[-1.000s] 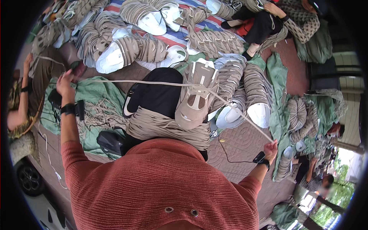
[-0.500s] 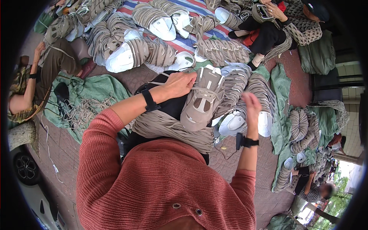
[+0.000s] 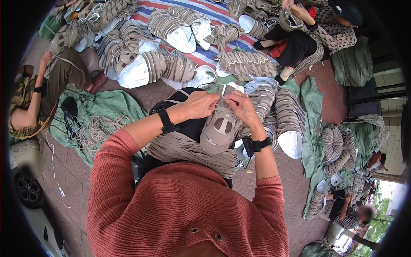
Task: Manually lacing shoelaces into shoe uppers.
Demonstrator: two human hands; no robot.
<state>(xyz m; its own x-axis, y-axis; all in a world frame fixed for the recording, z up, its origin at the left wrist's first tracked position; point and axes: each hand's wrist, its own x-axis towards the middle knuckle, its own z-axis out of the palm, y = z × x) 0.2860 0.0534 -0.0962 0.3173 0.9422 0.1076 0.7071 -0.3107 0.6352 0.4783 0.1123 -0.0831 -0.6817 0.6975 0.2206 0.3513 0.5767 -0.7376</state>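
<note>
A taupe shoe upper (image 3: 217, 136) with a white-edged collar rests over my lap, its toe towards me. Both hands meet above its lacing area. My left hand (image 3: 200, 104) is closed in a pinch at the left row of eyelets, apparently on a shoelace. Fingertips of my right hand (image 3: 242, 107) are pinched close beside it, at the tongue, also seemingly on the lace; the fingers hide most of the lace itself. Beneath the upper, a thick bundle of taupe shoelaces (image 3: 182, 150) lies across my thighs.
Nested stacks of shoe uppers (image 3: 177, 36) lie ahead on a striped sheet (image 3: 214, 13). Another stack (image 3: 290, 113) stands at my right. Loose laces (image 3: 98, 132) sit on green sacking (image 3: 124, 98) to the left. Co-workers sit at both sides. A parked car (image 3: 36, 214) is at lower left.
My right hand has come in from the right to the upper, joining my left hand. The upper has shifted slightly towards me; my left hand has lowered a little.
</note>
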